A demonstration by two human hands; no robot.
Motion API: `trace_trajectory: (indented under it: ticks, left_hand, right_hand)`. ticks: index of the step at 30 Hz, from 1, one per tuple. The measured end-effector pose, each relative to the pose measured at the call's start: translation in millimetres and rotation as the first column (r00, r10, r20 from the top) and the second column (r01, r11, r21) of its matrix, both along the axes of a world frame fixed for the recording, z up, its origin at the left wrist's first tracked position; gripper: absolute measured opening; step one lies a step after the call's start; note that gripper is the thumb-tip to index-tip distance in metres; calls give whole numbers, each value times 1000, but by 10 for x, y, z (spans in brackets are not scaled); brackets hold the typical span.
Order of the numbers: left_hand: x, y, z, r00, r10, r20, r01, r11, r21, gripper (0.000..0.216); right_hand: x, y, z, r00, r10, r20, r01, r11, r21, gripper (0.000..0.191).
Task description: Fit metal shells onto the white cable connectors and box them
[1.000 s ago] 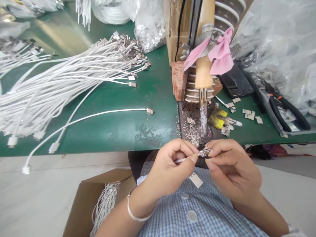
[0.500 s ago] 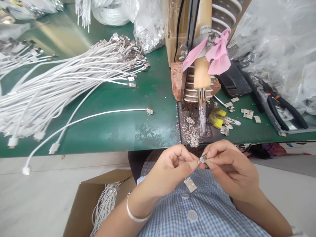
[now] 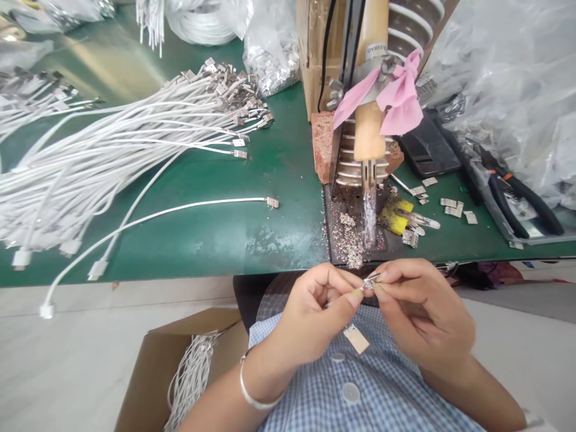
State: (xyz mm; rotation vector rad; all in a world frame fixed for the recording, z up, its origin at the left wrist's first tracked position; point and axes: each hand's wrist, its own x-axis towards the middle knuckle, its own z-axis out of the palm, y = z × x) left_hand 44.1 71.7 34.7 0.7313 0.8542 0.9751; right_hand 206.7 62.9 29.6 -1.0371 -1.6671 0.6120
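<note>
My left hand (image 3: 321, 309) and my right hand (image 3: 420, 306) meet fingertip to fingertip over my lap, just off the table's front edge. Pinched between them is a small metal USB connector (image 3: 369, 281), mostly covered by the fingers. A second USB plug (image 3: 356, 339), flat and silver, hangs below my left hand; what it hangs from is hidden by the palm. Above the hands, a wooden-handled soldering iron (image 3: 369, 138) is clamped tip down in a stand. Its tip is near a dark plate (image 3: 391, 247) strewn with solder crumbs.
White USB cables (image 3: 135, 144) lie bundled across the green table (image 3: 288, 240), with a single cable (image 3: 180, 208) in front. Right of the iron are a yellow sponge (image 3: 396, 217), loose plugs (image 3: 451, 207), a phone (image 3: 429, 147) and pliers (image 3: 526, 201). A cardboard box (image 3: 139, 378) with cables stands below.
My right hand has shifted slightly and turned the small connector at the fingertips. The hanging plug has swung a little to the right. Things on the table have stayed put.
</note>
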Motion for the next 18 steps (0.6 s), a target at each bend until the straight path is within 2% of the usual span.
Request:
trace_trajectory:
  ticks: [6, 10, 12, 18]
  left_hand:
    - [-23, 49, 57, 997, -9, -78, 10, 1000, 12, 14]
    - [-20, 112, 117, 993, 14, -121, -10, 999, 33, 16]
    - [-10, 144, 144, 991, 22, -134, -18, 999, 31, 16]
    - [28, 236, 189, 988, 69, -138, -67, 998, 19, 16]
  right_hand:
    - [20, 18, 40, 1000, -25, -5, 24, 998, -59, 22]
    - [20, 37, 75, 984, -174, -19, 172, 980, -96, 19]
    - [21, 39, 70, 978, -204, -38, 200, 975, -96, 20]
    - [26, 73, -14, 995, -96, 20, 97, 992, -79, 16]
